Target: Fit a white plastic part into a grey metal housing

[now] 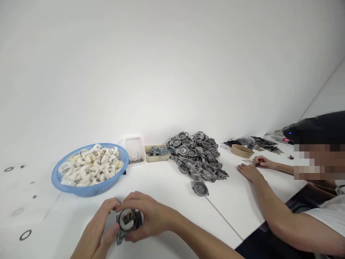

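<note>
Both my hands meet low in the middle of the white table [167, 183], closed around one small grey metal part [128, 220] with a pale round piece set in it. My left hand [101, 225] grips it from the left, thumb under it. My right hand [147, 216] wraps over its right side. Behind them stands a blue plastic basket [68, 187] heaped with white curved plastic pieces [90, 166]. A pile of grey cast metal housings [198, 156] lies further right.
A clear tray [134, 151] with thin metal pins and a beige tray [157, 153] of small parts sit by the wall. A person at the right rests both hands [254, 167] on the table near a brown bowl [242, 151]. Black rings [25, 235] lie at the left.
</note>
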